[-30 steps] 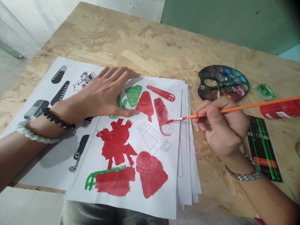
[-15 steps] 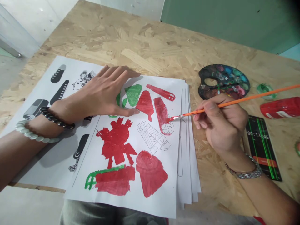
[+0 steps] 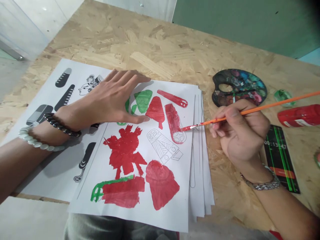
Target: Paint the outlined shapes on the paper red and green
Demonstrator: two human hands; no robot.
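My right hand pinches an orange paintbrush whose red-loaded tip meets the right edge of a long shape, mostly painted red with a bare rounded end. That shape is on a white drawing sheet with several red and green painted figures and one unpainted outline. My left hand lies spread over the sheet's upper left part, thumb near a red cone-like shape, and hides some of the green shapes. Beneath it is a second sheet with black-and-white pictures.
A dark oval paint palette with smeared colours lies beyond my right hand. Near it are a small green-stained container, a red paint bottle on its side and a phone running a timer. More papers are stacked under the drawing.
My right hand and the brush have shifted slightly right, taking the tip to the shape's right edge. My left hand stays in place on the paper.
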